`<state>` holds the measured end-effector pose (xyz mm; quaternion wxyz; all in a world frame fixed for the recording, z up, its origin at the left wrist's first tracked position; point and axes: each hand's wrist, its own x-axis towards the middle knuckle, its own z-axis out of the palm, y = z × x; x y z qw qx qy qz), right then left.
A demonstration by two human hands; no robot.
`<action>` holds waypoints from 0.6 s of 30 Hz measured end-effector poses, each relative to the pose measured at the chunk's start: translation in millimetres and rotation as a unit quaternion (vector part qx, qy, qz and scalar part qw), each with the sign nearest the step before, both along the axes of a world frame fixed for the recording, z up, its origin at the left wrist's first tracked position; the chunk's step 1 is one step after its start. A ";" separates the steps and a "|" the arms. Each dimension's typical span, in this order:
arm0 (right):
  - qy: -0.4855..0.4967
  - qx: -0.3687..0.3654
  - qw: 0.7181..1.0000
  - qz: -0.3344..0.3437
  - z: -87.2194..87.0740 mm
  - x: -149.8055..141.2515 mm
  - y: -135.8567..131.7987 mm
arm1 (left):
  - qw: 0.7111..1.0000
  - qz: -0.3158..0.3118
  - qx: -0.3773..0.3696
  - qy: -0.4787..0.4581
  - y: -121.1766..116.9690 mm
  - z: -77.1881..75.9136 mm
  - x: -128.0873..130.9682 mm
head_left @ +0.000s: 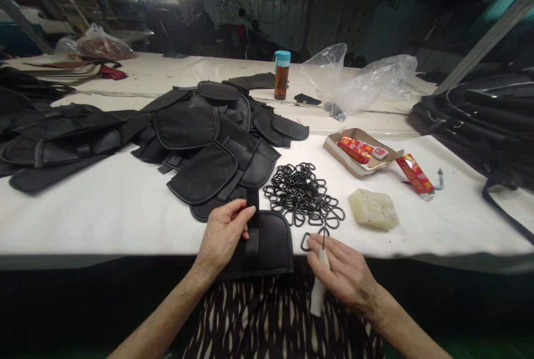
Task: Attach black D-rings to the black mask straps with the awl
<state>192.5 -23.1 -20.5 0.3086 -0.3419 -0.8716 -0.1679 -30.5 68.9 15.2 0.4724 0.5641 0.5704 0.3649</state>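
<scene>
My left hand (225, 234) pinches a black strap (252, 203) that stands up from a black leather piece (273, 239) at the table's front edge. In my right hand (344, 270) is an awl (319, 286) with a pale handle, its thin metal tip pointing away from me. The fingertips of that hand also touch a black D-ring (306, 242), and another ring lies just behind them. A heap of black D-rings (298, 195) sits on the white table between and beyond my hands.
Stacked black leather pieces (200, 164) cover the left and middle. To the right are a yellowish block (373, 210), a cardboard box (354, 167) with red packets, and a black bag (479, 119). Behind stand a bottle (282, 76) and clear plastic bags (371, 83).
</scene>
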 end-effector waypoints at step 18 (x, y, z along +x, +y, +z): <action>0.194 -0.108 0.975 -0.020 10.0 19.3 29.9 | 1.000 0.020 0.003 0.013 -1.1 -3.9 2.9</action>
